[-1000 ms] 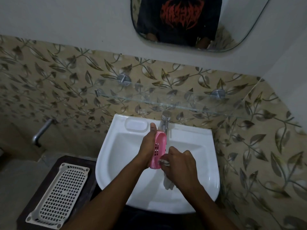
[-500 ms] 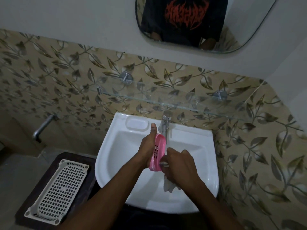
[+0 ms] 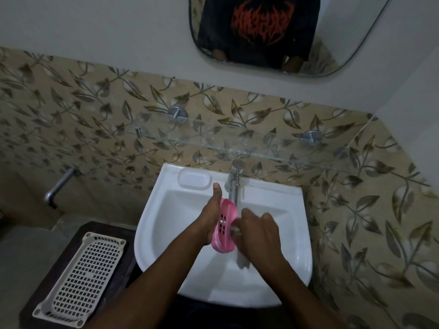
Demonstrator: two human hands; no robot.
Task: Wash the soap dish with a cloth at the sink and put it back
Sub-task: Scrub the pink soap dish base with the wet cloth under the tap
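Note:
A pink soap dish (image 3: 225,227) with slotted holes is held on edge over the white sink (image 3: 166,217), just below the chrome tap (image 3: 234,180). My left hand (image 3: 210,216) grips it from the left, thumb pointing up. My right hand (image 3: 257,231) presses a pale cloth (image 3: 242,260) against the dish's inner face. Most of the cloth is hidden under that hand; its end hangs down into the basin.
A moulded soap recess (image 3: 194,178) sits at the sink's back left. A glass shelf (image 3: 237,143) juts out above the tap. A white perforated tray (image 3: 82,279) lies on a dark stand to the left. A wall spout (image 3: 58,186) sticks out at far left.
The dish and both hands stay together over the basin. My right hand has shifted slightly along the dish with the cloth.

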